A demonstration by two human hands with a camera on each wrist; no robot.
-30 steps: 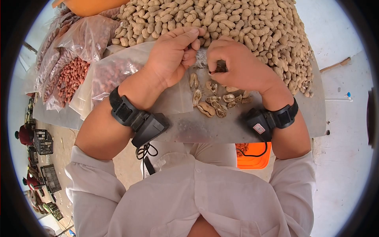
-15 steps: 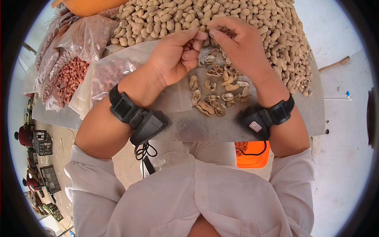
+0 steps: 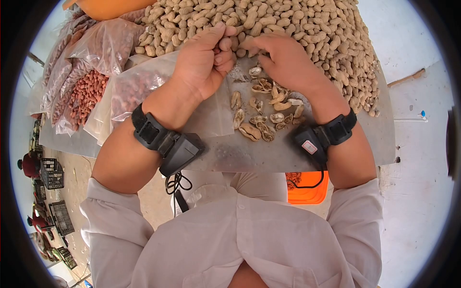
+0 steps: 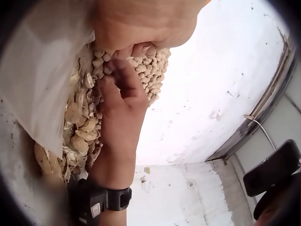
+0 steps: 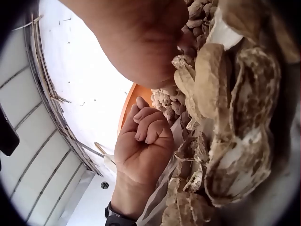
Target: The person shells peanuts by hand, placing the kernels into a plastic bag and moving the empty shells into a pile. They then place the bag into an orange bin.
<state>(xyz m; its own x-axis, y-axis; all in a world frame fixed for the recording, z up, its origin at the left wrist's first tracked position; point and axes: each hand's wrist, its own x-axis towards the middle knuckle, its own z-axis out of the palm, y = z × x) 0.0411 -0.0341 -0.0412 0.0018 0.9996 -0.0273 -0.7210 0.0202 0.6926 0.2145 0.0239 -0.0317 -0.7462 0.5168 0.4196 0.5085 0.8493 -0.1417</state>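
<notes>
My left hand (image 3: pixel 204 60) is at the near edge of the heap of unshelled peanuts (image 3: pixel 317 24). Its fingers are curled in toward the palm around peanut kernels, now mostly hidden by the fingers. In the right wrist view the left hand (image 5: pixel 146 139) appears palm side, fingers folded and thumb up. My right hand (image 3: pixel 288 60) reaches to the same edge, its forefinger stretched out over the nuts and its thumb apart from it. In the left wrist view the right hand (image 4: pixel 123 103) has a gap between thumb and forefinger. Broken peanut shells (image 3: pixel 261 120) lie below it.
Clear plastic bags of red kernels (image 3: pixel 89 96) stand at the left, and another bag (image 3: pixel 144 89) lies flat under the left forearm. An orange basin (image 3: pixel 113 7) sits at the back left. Below the table's front edge (image 3: pixel 230 165) is an orange container (image 3: pixel 309 192).
The right hand let fresh shells fall onto the shell pile, came up beside the left hand, then parted from it toward the heap's edge. The left hand shifted slightly up and left, still curled around kernels.
</notes>
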